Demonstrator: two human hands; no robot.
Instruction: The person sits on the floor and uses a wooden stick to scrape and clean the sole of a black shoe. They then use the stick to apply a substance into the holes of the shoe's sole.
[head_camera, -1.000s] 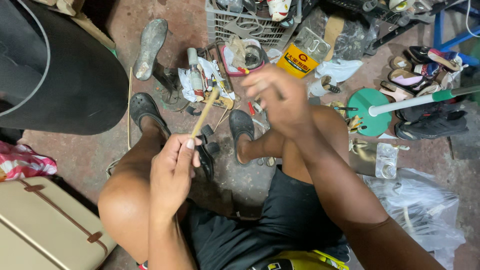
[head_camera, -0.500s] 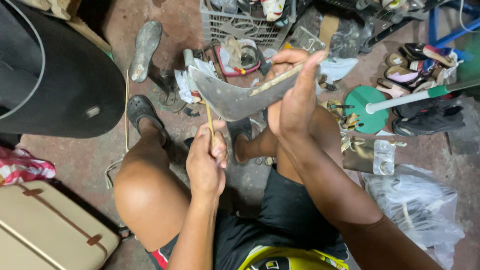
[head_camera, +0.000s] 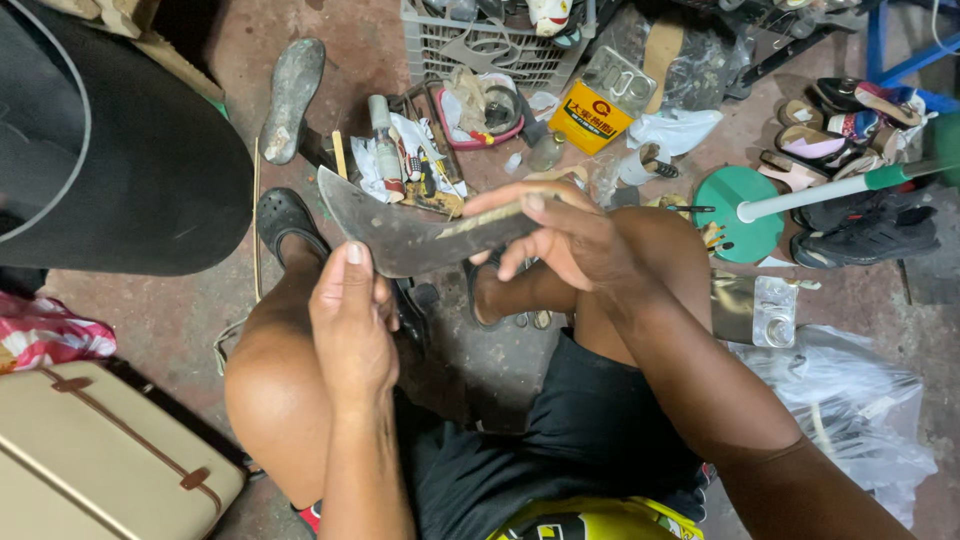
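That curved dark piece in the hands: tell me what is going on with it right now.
A seated person holds a dark curved sole-shaped piece over their knees. The left hand grips its lower edge from below, thumb up against it. The right hand presses a pale narrow strip along the piece's upper right part with the fingertips. On the floor beyond lie a grey shoe sole, a plastic crate, a yellow tin and pairs of shoes.

A dark, worn, curved sole piece (head_camera: 400, 235) is held level above the knees, with a pale strip (head_camera: 490, 215) laid along its upper edge.
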